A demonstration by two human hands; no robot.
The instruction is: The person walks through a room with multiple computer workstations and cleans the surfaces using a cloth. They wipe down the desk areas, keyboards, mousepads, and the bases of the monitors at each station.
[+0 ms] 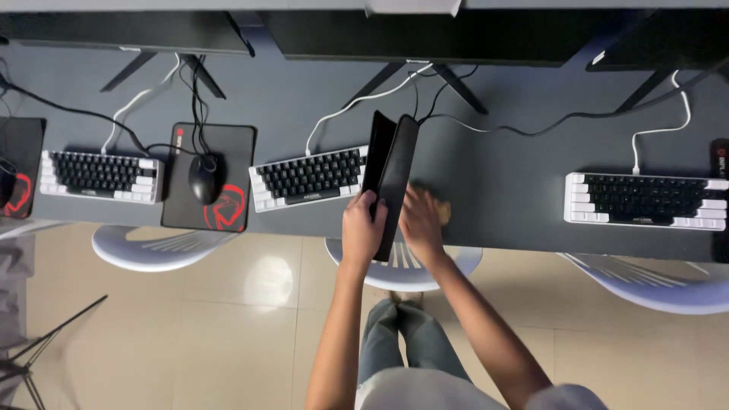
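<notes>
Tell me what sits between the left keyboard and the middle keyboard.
In the head view, a black mouse pad with a black mouse on it lies between the left keyboard and the middle keyboard.

Mouse pad in my left hand: matt black, soft cloth-like, bends w/o creasing. Cloth under my right hand: yellowish, blurred. Desk: smooth matt dark grey. Keyboard: plastic, black & white keys. Mouse: glossy black plastic. Floor: glossy pale tile.
</notes>
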